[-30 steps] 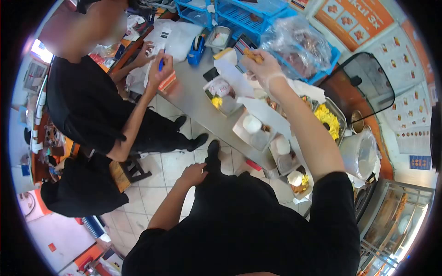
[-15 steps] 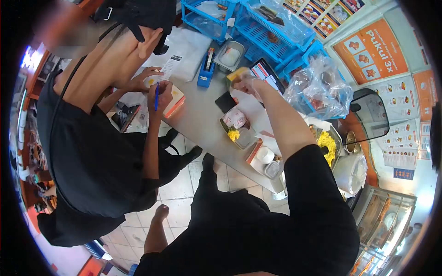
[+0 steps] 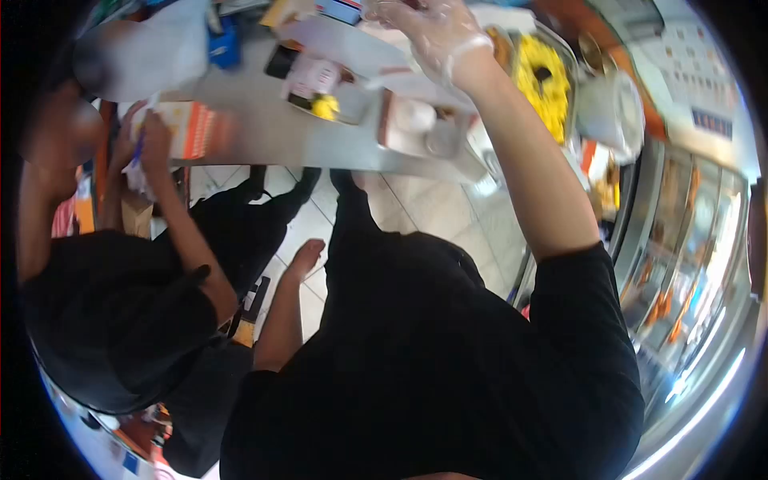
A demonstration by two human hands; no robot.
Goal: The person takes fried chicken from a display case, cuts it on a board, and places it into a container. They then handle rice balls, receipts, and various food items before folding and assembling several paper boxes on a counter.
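Observation:
My right hand (image 3: 430, 38), in a clear plastic glove, reaches over the counter at the top edge of the view. Its fingers are apart, with the tips partly cut off and blurred, and nothing shows in them. Below it stands an open takeaway box (image 3: 386, 120) with a round white tub (image 3: 414, 117) and a small clear-lidded cup (image 3: 440, 142). To the left is a second open box with a pink-printed wrapped bundle (image 3: 314, 78) and yellow shredded food (image 3: 325, 107). My left hand (image 3: 307, 258) hangs in front of the counter, fingers curled, holding nothing.
A metal tray of yellow shredded food (image 3: 524, 76) stands right of my forearm, beside a white bucket (image 3: 610, 112). At the left a co-worker's hand (image 3: 154, 142) holds a blue pen near an orange-and-white box (image 3: 194, 132). A glass display case (image 3: 680, 208) is far right.
The view has swung down, so the counter sits higher in it and the blue baskets are mostly out of view. My right hand has come away from the yellow item near the tablet.

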